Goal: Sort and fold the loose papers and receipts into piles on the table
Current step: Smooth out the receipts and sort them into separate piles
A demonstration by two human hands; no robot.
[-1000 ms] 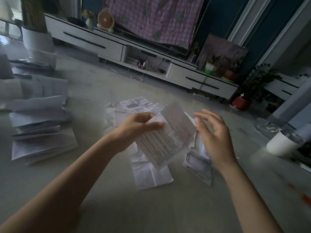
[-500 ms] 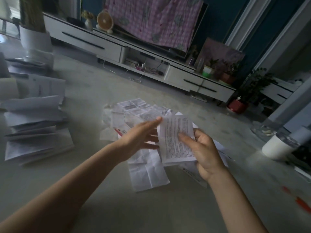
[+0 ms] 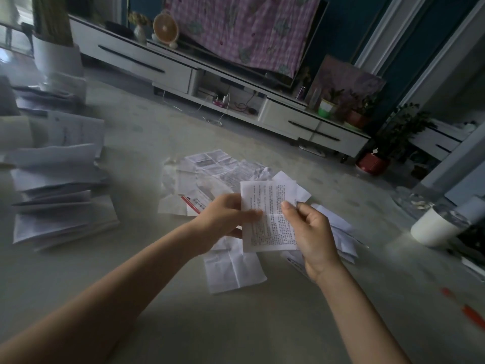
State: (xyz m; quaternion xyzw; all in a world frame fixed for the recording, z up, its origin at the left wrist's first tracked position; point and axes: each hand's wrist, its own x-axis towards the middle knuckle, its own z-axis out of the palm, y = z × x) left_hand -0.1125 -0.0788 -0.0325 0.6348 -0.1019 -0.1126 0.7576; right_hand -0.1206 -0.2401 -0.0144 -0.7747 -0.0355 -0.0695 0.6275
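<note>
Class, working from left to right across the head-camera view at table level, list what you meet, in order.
stack of folded papers → left hand → printed sheet, held by both hands → right hand → white container. The loose paper heap spreads beneath the hands, so it is left out.

Pale table (image 3: 262,324) fills lower frame. Centre: heap of loose papers (image 3: 210,166) w/ a creased white sheet (image 3: 233,269) at its near edge. Left: stack of folded papers (image 3: 57,206). Right edge: white cup (image 3: 433,227); lower right, blurred red bits (image 3: 472,313)
</note>
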